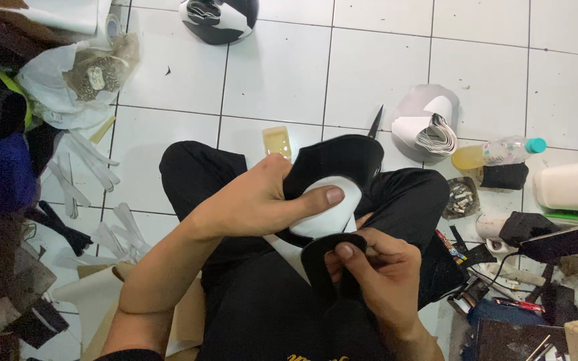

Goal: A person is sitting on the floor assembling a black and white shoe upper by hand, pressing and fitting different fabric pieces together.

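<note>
My left hand grips the black fabric piece from its left side, fingers curled around the edge, thumb pressed flat on the white oval insert that sits inside it. The piece is held above my lap, over my black trousers, roughly centre of view.

My right hand is nearer to me and slightly right, just below the white insert. Thumb and forefinger pinch the black strap, a curved strip that runs down from the fabric piece toward my body. Both grips are clenched on material. Whether the strap is joined to the main piece or merely lying against it, I cannot tell; black on black hides the seam.

Surroundings on the white tiled floor: a small yellowish block just far of my left hand; a dark blade beyond the fabric piece; a roll of white material to the far right; a bottle with yellow liquid and teal cap further right. White fabric strips lie at left.
</note>
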